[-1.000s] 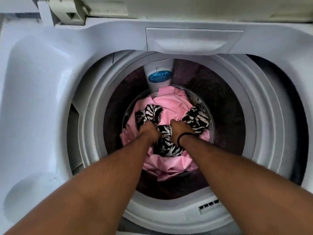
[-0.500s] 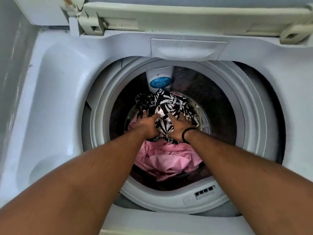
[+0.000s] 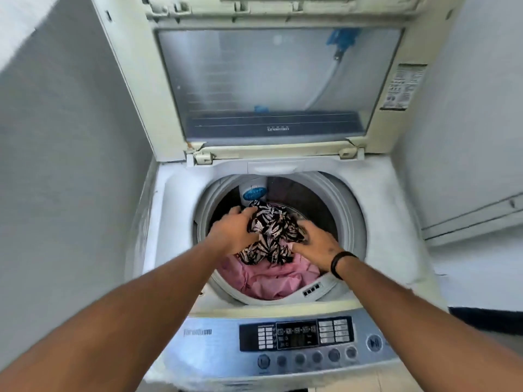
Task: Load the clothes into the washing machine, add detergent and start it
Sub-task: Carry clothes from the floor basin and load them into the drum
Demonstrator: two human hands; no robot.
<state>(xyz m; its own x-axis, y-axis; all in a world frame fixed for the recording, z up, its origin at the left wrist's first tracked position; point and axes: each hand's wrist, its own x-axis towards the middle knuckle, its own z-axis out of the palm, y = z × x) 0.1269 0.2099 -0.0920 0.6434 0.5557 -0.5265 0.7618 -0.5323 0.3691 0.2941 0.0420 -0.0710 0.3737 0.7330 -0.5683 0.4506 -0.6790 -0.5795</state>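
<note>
A top-loading washing machine (image 3: 376, 222) stands with its lid (image 3: 271, 80) raised. Inside the drum lies a pink cloth (image 3: 266, 281). Above it, at the drum's mouth, is a black-and-white leaf-print garment (image 3: 271, 230), bunched between both hands. My left hand (image 3: 232, 230) grips its left side with curled fingers. My right hand (image 3: 317, 241), with a black band on the wrist, grips its right side. No detergent is in view.
The control panel (image 3: 297, 335) with buttons and a start/pause key (image 3: 374, 342) runs along the machine's front. Grey walls close in at left (image 3: 70, 165) and right. A white ledge (image 3: 481, 219) is at the right. A blue-labelled filter (image 3: 254, 193) sits on the drum's back wall.
Both hands have lifted the printed garment from the bottom of the drum up to its mouth. The camera has pulled back and up, so the lid and control panel now show.
</note>
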